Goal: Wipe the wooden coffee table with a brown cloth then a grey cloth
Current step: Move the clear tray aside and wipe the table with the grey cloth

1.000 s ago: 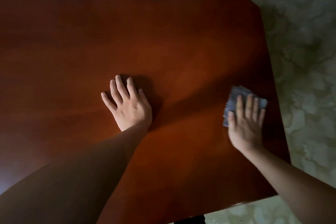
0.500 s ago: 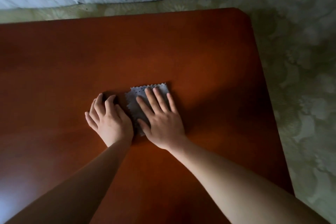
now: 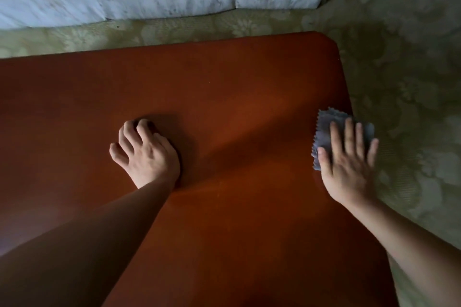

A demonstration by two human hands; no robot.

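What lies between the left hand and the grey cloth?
Only bare table, crossed by a shadow, from the left hand to the cloth under the right hand; the head view shows it.

Grey cloth [image 3: 326, 129] half under right hand [image 3: 349, 164]

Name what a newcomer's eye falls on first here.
The red-brown table fills most of the view. At its right edge, the right hand presses flat on a small grey cloth. The left hand rests mid-table with its fingers bent.
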